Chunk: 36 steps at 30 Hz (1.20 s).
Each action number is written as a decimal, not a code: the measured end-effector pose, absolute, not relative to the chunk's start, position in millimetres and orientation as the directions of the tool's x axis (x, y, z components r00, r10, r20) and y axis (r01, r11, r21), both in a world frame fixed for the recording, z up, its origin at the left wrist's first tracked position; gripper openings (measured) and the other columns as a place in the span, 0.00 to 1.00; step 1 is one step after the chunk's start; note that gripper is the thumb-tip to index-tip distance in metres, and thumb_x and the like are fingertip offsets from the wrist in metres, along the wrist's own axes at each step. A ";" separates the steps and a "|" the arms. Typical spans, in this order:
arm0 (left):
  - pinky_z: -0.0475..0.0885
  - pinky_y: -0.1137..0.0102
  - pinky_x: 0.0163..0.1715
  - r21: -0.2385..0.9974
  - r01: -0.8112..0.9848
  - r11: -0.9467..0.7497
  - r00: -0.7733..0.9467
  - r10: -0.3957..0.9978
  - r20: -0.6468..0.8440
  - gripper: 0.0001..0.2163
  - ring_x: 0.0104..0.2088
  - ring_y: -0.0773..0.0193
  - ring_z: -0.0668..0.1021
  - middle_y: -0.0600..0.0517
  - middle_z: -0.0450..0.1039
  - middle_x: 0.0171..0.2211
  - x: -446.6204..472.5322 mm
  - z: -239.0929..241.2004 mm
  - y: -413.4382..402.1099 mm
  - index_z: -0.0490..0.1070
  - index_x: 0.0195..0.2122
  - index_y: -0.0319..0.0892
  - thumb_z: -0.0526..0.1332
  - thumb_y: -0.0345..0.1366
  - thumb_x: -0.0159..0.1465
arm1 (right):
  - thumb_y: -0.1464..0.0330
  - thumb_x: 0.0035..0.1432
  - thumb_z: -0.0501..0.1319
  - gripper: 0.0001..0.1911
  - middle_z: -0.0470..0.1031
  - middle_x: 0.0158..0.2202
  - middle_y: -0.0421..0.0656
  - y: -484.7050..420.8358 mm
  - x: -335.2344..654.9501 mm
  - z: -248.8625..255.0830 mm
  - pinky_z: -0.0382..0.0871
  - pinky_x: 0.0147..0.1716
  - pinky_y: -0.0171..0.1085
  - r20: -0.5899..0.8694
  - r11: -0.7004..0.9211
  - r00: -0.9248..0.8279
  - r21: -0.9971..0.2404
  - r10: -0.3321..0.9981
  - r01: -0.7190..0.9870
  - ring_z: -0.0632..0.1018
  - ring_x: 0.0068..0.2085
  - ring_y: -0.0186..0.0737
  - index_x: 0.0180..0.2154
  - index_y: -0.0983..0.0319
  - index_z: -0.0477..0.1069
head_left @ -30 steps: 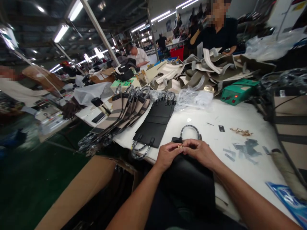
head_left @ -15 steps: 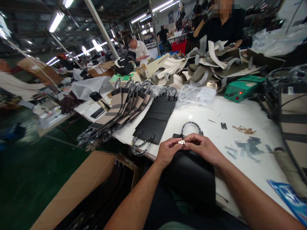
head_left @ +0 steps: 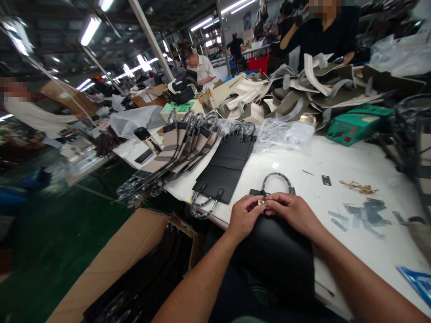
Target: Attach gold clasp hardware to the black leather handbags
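My left hand (head_left: 244, 217) is closed in a pinch on a small gold-coloured metal fitting (head_left: 261, 202). Fingers pressed together, my right hand (head_left: 296, 213) meets the fitting from the other side; its fingertips hide part of it. Both hands are at the top edge of a black bag panel (head_left: 279, 251), which hangs over the table's edge towards my lap. Behind the fingers, a plastic-wrapped loop handle (head_left: 278, 175) stands up from the panel.
Flat grey metal strips (head_left: 367, 211) and a small heap of gold-coloured pieces (head_left: 358, 187) lie on the right. Black panels with handles (head_left: 218, 168) and stacked beige panels (head_left: 171, 137) lie left. A green box device (head_left: 358, 125) stands behind; a carton (head_left: 117, 251) is below left.
My view has turned slightly left, so the scene sits further right. The gold fitting shows at a slightly different angle between my fingertips; both hands keep their pinch.
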<state>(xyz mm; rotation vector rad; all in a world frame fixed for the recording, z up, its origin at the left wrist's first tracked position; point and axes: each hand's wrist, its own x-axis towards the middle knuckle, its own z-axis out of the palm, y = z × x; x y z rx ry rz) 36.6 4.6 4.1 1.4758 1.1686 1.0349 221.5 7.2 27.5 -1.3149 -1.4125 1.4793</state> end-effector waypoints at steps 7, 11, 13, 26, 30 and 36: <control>0.74 0.70 0.39 0.984 0.172 -0.036 0.120 0.993 0.015 0.13 0.35 0.62 0.79 0.48 0.80 0.37 38.2 2.3 0.9 0.81 0.43 0.41 0.68 0.38 0.58 | 0.50 0.63 0.54 0.19 0.81 0.30 0.38 1.5 214.4 13.0 0.68 0.36 0.37 -0.123 -0.033 -0.168 -0.888 0.978 0.459 0.80 0.34 0.42 0.39 0.55 0.75; 0.73 0.70 0.38 0.979 0.197 -0.046 0.125 0.992 0.022 0.12 0.35 0.62 0.79 0.49 0.80 0.36 38.6 5.1 1.2 0.81 0.42 0.42 0.68 0.38 0.58 | 0.51 0.64 0.52 0.20 0.80 0.28 0.39 -0.4 207.3 16.8 0.68 0.35 0.38 -0.091 -0.025 -0.122 -0.888 0.988 0.460 0.79 0.32 0.43 0.37 0.56 0.75; 0.73 0.69 0.39 0.977 0.206 -0.058 0.141 0.990 0.029 0.11 0.36 0.62 0.79 0.49 0.79 0.36 38.3 5.6 3.0 0.81 0.42 0.43 0.68 0.39 0.59 | 0.52 0.64 0.52 0.20 0.80 0.27 0.39 0.3 205.8 19.5 0.68 0.36 0.38 -0.100 -0.042 -0.121 -0.911 0.988 0.411 0.79 0.32 0.43 0.38 0.57 0.75; 0.74 0.71 0.32 0.998 -0.053 0.042 0.153 0.988 -0.033 0.14 0.29 0.68 0.77 0.47 0.78 0.40 35.0 3.9 11.2 0.80 0.45 0.42 0.68 0.42 0.59 | 0.57 0.58 0.63 0.15 0.80 0.44 0.43 1.2 210.0 21.9 0.69 0.49 0.43 0.077 0.103 -0.137 -0.976 0.988 0.193 0.79 0.45 0.46 0.43 0.57 0.79; 0.73 0.71 0.31 1.000 -0.022 -0.003 0.189 0.982 0.007 0.13 0.29 0.68 0.77 0.47 0.77 0.42 34.6 6.2 9.9 0.80 0.44 0.41 0.66 0.42 0.62 | 0.56 0.58 0.62 0.14 0.82 0.41 0.42 -0.3 206.5 20.3 0.70 0.47 0.42 0.002 0.016 -0.079 -0.984 0.997 0.178 0.80 0.43 0.45 0.41 0.56 0.80; 0.74 0.70 0.30 0.999 0.029 -0.045 0.167 0.985 0.040 0.13 0.29 0.67 0.77 0.47 0.75 0.40 35.2 5.5 9.1 0.79 0.44 0.41 0.63 0.43 0.63 | 0.54 0.57 0.64 0.16 0.81 0.33 0.43 -4.2 215.1 21.5 0.72 0.39 0.40 -0.048 -0.049 0.017 -0.997 0.999 0.063 0.80 0.37 0.44 0.36 0.60 0.76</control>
